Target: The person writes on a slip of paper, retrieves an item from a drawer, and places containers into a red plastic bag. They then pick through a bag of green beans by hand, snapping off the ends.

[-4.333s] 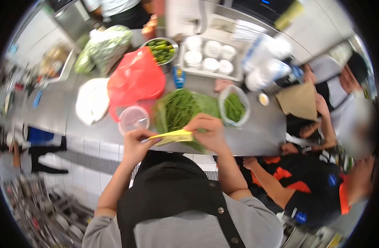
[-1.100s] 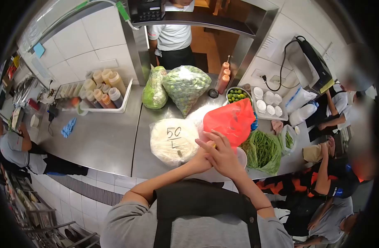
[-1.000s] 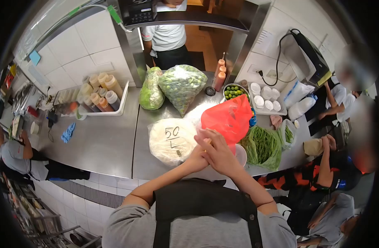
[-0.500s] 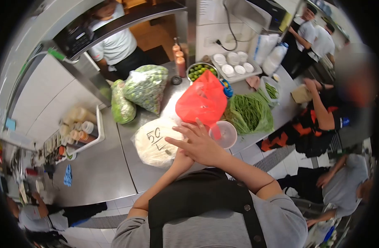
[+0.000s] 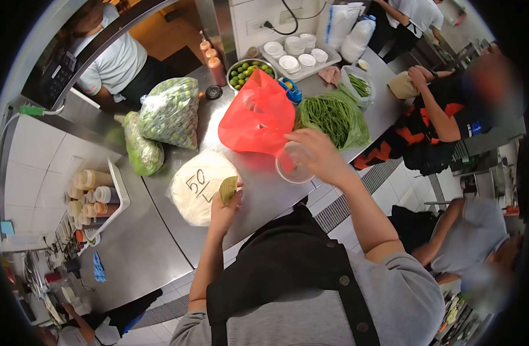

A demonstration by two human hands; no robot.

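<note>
My left hand (image 5: 223,212) pinches a small yellow paper slip (image 5: 228,190) over the right edge of a clear plastic bag of pale, round, flat contents (image 5: 186,190), marked "50" in black. My right hand (image 5: 317,154), slightly blurred, reaches over a round clear plastic tub (image 5: 296,173), its fingers bent and apart beside the red plastic bag (image 5: 259,112). Part of the red bag overlaps the tub. Right of that hand, long green beans (image 5: 334,121) fill an open green plastic bag.
Bagged green vegetables (image 5: 169,112) lie at the back left, near a bowl of limes (image 5: 250,72) and sauce bottles (image 5: 215,69). A tray (image 5: 308,70) holds white cups. Squeeze bottles fill a white basket (image 5: 121,190). A person (image 5: 443,112) stands at the right end of the steel counter.
My hands, one over the other before, have moved apart. The left now shows the yellow slip by the marked bag; the right has moved rightward over the tub. The view has shifted.
</note>
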